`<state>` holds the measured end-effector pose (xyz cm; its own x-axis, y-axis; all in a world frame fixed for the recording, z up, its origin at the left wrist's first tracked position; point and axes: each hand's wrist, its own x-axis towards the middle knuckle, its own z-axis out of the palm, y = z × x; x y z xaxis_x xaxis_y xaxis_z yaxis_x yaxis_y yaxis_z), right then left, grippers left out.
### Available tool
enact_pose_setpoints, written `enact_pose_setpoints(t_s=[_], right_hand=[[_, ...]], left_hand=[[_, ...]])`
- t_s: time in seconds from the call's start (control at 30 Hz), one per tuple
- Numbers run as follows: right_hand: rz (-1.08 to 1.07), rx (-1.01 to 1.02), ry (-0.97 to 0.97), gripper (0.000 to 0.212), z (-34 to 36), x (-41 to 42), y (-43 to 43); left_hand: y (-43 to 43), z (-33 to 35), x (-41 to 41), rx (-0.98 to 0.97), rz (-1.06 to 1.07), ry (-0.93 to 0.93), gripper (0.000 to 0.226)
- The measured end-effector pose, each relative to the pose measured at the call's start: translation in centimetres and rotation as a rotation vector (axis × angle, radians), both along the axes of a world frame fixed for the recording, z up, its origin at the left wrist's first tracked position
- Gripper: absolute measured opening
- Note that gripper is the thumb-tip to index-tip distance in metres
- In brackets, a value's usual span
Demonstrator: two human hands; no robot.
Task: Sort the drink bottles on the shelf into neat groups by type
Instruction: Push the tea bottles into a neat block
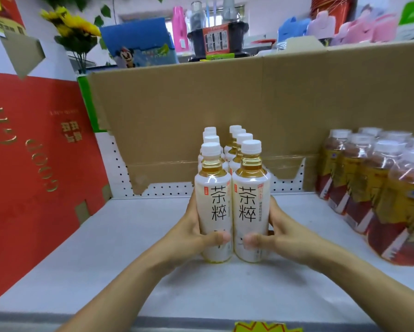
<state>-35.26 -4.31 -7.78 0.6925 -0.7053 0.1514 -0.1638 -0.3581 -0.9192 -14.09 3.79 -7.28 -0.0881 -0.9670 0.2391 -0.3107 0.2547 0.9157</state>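
In the middle of the shelf [129, 259], the front left bottle [215, 204] is gripped by the left hand [196, 233] and the front right bottle [250, 202] by the right hand [276, 232], both upright, with the rows [239, 137] lined straight behind.

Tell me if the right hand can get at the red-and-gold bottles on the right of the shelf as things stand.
Probably yes, but not while busy: the right hand grips the front right tea bottle. Only bare shelf lies between it and the red-and-gold bottles; nothing stands in the way.
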Motion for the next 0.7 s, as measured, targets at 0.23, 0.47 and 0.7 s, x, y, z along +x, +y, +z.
enact_pose_setpoints(t_s=[0.23, 0.47, 0.7], right_hand=[[0.015, 0.007, 0.005, 0.103, 0.0, 0.6, 0.2], [-0.018, -0.028, 0.017, 0.092, 0.9, 0.0, 0.2], [-0.145, 0.076, -0.120, 0.070, 7.3, 0.4, -1.7]], left_hand=[[0.4, -0.1, 0.4, 0.030, 0.027, -0.015, 0.089], [0.5, 0.2, 1.3, 0.048, 0.075, -0.010, 0.093], [-1.4, 6.5, 1.9, 0.012, 0.187, 0.143, 0.069]])
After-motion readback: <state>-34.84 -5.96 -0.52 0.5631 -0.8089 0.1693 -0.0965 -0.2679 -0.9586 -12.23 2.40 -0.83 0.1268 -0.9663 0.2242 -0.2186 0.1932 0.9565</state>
